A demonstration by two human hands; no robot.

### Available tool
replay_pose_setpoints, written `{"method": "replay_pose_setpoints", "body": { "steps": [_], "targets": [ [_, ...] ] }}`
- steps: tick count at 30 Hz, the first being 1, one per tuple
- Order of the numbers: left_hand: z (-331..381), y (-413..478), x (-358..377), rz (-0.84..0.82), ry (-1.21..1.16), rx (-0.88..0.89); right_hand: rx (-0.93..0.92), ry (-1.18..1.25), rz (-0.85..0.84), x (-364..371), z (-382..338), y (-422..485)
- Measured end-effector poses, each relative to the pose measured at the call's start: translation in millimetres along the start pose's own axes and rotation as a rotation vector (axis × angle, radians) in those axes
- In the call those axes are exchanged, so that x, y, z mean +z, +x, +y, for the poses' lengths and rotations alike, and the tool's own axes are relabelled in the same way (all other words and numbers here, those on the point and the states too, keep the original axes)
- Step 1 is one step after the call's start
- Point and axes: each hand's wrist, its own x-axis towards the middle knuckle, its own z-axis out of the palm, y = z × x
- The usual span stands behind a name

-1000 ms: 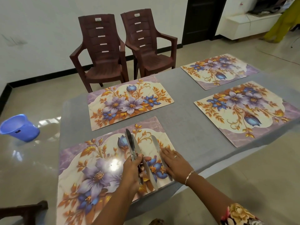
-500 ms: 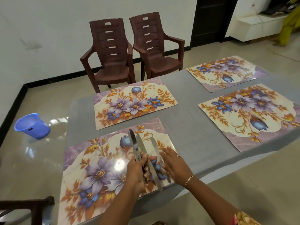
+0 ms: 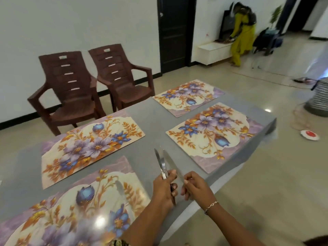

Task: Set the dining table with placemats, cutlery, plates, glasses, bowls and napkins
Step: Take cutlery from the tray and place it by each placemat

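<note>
Clutching a bundle of knives (image 3: pixel 160 164), the left grip (image 3: pixel 164 189) curls its fingers tight round the handles, with the blades fanned up and away over the grey desk (image 3: pixel 150 121). The right grip (image 3: pixel 195 188) pinches the lower end of the outer knife (image 3: pixel 171 162) with its fingertips, though blur hides the exact contact. Both forearms reach in from the near edge, wrists close together, and a bracelet shows on the right wrist. A single knife (image 3: pixel 121 191) lies on the near placemat (image 3: pixel 79 201), left of the grips. Three more floral placemats (image 3: pixel 213 132) lie across the desk. Two brown chairs (image 3: pixel 71 89) stand against the wall beyond.
</note>
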Motion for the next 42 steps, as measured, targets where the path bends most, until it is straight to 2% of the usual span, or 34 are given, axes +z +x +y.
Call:
{"method": "replay_pose_setpoints", "body": {
  "steps": [5, 12, 15, 21, 26, 31, 35, 37, 39, 42],
  "targets": [
    [-1, 31, 61, 0.015, 0.138, -0.008, 0.047, -0.072, 0.175, -59, 21, 24],
    [-1, 114, 143, -0.065, 0.043, -0.042, 0.055, -0.357, 0.419, -162, 45, 104],
    [2, 139, 175, -0.072, 0.024, -0.051, 0.109, -0.479, 0.483, -208, 56, 139],
    [7, 183, 217, -0.065, 0.050, -0.020, 0.170, -0.615, 0.490, -277, 83, 207],
    [3, 207, 234, -0.011, 0.104, -0.030, 0.161, -0.695, 0.418, -315, 97, 246],
    [5, 217, 258, 0.001, 0.009, 0.003, 0.122, -0.784, 0.298, -339, 108, 272],
    [4, 224, 279, 0.057, -0.018, 0.017, 0.072, -0.905, 0.259, -354, 112, 275],
    [3, 224, 290, 0.093, -0.032, 0.011, -0.009, -0.958, 0.242, -364, 111, 275],
    [1, 224, 301, 0.121, -0.037, 0.002, -0.103, -0.988, 0.119, -378, 117, 279],
    [-4, 225, 315, 0.157, -0.009, -0.002, -0.221, -1.148, -0.160, -391, 129, 287]
  ]
}}
